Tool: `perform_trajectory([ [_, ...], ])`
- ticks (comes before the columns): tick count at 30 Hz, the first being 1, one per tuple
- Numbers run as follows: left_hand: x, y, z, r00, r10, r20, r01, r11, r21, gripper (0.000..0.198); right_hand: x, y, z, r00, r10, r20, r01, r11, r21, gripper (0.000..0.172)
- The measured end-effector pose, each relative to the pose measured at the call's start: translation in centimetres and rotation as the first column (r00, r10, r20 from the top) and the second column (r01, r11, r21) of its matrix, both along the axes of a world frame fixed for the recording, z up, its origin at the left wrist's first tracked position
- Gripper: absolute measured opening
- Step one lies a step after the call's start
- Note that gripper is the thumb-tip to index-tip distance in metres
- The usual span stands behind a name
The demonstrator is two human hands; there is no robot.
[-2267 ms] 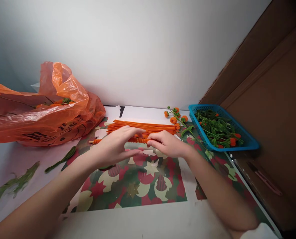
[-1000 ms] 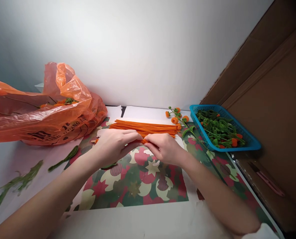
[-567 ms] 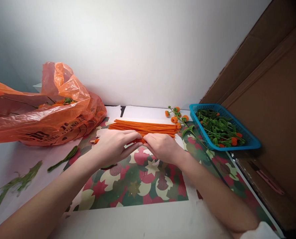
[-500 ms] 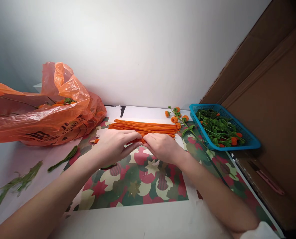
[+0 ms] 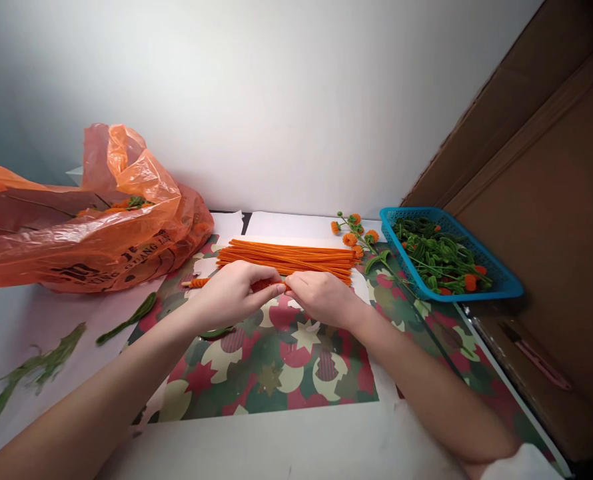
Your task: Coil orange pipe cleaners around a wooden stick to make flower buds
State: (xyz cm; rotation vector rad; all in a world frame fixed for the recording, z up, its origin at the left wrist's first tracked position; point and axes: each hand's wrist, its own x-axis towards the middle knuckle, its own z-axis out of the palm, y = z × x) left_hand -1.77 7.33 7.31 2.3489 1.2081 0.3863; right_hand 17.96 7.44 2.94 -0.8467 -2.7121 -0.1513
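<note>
My left hand (image 5: 236, 290) and my right hand (image 5: 324, 297) meet over the patterned mat, fingertips almost touching. Both are closed on a thin stick wound with orange pipe cleaner (image 5: 198, 283); its pale tip and a coiled stretch stick out left of my left hand. Between the fingers only a little orange shows, the rest is covered. Just behind the hands lies a bundle of straight orange pipe cleaners (image 5: 286, 253). A green pipe-cleaner piece (image 5: 217, 333) is partly hidden under my left wrist.
An orange plastic bag (image 5: 141, 233) with orange flowers stands left. Right are a blue basket (image 5: 514, 288) of green pieces, a flower stem (image 5: 371, 250) and a pink-handled cutter (image 5: 541, 363). Green leaf pieces (image 5: 129, 319) lie on the left, and a cardboard panel (image 5: 551, 200) rises at right.
The fingers of my left hand have shifted and opened a little at the thumb. More of the orange-wound stick now shows to the left of it. My right hand has barely moved.
</note>
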Motion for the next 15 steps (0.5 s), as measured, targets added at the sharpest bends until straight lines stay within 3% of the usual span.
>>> perform_trajectory([
  [5,0.0,0.2,-0.5,1.0,0.007,-0.026,-0.007,1.0,0.007,0.032,-0.2,-0.2,0.6,0.997,-0.059,0.045,0.065,0.984,-0.167,0.021],
  [8,0.0,0.1,-0.5,0.994,-0.015,-0.106,0.019,0.999,0.042,0.031,-0.3,-0.9,1.9,0.986,-0.137,0.099,0.163,0.926,-0.341,0.021],
  [11,-0.1,0.1,-0.4,0.979,-0.081,-0.189,0.093,0.994,0.056,0.031,-0.3,-1.6,2.9,0.982,-0.132,0.133,0.181,0.852,-0.492,0.028],
  [15,-0.2,0.0,-0.3,0.965,-0.126,-0.231,0.147,0.986,0.075,0.032,-0.4,-1.8,2.9,0.987,-0.126,0.103,0.162,0.816,-0.555,0.024],
])
